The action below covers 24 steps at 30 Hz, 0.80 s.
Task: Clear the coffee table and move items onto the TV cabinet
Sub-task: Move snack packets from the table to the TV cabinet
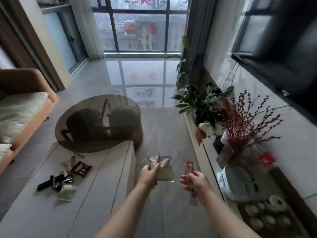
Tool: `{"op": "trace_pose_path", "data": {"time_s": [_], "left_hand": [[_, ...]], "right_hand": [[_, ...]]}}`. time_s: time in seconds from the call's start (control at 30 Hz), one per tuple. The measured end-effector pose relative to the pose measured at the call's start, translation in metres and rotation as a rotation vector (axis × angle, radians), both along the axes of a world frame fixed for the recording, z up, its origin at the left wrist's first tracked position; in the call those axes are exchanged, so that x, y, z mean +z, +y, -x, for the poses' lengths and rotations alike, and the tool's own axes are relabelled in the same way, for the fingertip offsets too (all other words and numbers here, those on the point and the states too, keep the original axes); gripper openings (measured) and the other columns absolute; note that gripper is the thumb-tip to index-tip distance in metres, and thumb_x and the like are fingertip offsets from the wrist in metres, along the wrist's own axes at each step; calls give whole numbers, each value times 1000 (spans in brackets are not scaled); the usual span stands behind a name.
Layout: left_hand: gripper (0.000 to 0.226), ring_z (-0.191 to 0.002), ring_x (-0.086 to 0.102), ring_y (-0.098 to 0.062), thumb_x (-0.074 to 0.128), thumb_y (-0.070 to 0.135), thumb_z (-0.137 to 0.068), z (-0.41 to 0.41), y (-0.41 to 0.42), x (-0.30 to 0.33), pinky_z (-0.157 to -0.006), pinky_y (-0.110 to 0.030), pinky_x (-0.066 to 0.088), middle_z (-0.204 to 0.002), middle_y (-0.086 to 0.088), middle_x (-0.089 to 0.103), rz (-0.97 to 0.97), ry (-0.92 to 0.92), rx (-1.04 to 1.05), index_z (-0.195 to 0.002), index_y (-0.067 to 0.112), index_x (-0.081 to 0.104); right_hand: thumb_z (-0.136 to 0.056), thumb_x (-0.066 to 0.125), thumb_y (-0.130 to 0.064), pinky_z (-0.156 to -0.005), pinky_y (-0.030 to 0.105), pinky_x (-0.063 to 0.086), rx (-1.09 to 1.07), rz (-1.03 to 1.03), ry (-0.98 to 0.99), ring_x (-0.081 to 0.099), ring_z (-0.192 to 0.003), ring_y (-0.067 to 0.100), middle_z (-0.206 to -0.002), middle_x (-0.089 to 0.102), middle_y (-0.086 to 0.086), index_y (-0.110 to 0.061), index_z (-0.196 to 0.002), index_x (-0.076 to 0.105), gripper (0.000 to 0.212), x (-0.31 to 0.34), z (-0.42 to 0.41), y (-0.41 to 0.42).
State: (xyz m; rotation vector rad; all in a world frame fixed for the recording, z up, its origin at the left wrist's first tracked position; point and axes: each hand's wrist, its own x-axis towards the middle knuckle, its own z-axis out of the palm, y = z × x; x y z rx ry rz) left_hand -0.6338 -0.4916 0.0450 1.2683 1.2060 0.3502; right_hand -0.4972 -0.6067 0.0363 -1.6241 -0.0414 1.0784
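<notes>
My left hand [148, 175] grips a pale silvery pouch [163, 169] together with a thin reddish stick, held over the floor between the coffee table and the TV cabinet. My right hand [193, 182] holds a long pink sachet [189, 168] upright, close to the cabinet's edge. On the white coffee table [103, 194] lies a cluster of snack wrappers: a dark brown packet [81, 168], black wrappers [56, 181] and a pale pouch [66, 191]. The white TV cabinet [208, 152] runs along the right wall.
A round smoked-glass tabletop [97, 122] overlaps the coffee table's far end. The cabinet carries green plants [199, 102], a vase of red branches [240, 124], a red card [265, 159], a grey appliance [240, 182] and a tea tray with cups [267, 215]. A sofa [25, 107] stands left.
</notes>
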Motion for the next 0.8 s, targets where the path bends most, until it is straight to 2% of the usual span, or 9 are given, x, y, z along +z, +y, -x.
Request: {"op": "trace_pose_path", "data": {"time_s": [0.17,0.27,0.47,0.6,0.7,0.8], "left_hand": [[25,-25,40,-7,52,30,-95,-43,-45,18,-29,-12,25,-54,-8,46,-6,-10,-144,-83,9,46],[26,-38,49,-13,49,34,-96,-63,-71,27,-33,-15,35,-61,-7,53,3,6,-256,-87,10,49],[31,-61,62,-18,58,36,-91,-96,-114,40,-47,-25,52,-85,-10,62,55,17,-488,-101,8,55],[33,-70,63,-18,67,35,-84,-110,-146,39,-46,-25,54,-86,-7,62,81,39,-629,-101,8,59],[34,-73,63,-18,69,36,-81,-116,-174,31,-49,-25,54,-90,-7,64,98,69,-731,-101,10,59],[29,-74,61,-17,69,34,-81,-122,-208,19,-56,-28,56,-89,-6,63,127,92,-820,-97,12,59]], "right_hand": [[-90,42,10,-37,23,50,-173,-50,12,62,-40,13,-68,55,15,-1,-81,51,17,11,-26,-63],[-90,42,12,-36,23,49,-290,-91,26,61,-41,16,-66,53,16,0,-85,50,15,20,-32,-101],[-91,47,9,-41,26,50,-531,-144,6,60,-61,24,-73,58,16,-1,-86,52,12,34,-30,-167],[-90,49,9,-43,27,51,-683,-108,-16,63,-55,20,-75,61,16,-2,-90,54,12,34,-17,-207],[-88,53,8,-52,32,48,-832,-79,-34,60,-60,24,-74,62,15,-2,-91,54,11,28,-2,-241],[-88,53,8,-46,26,50,-933,-62,-17,61,-58,20,-72,62,13,-4,-92,56,13,20,17,-277]]}}
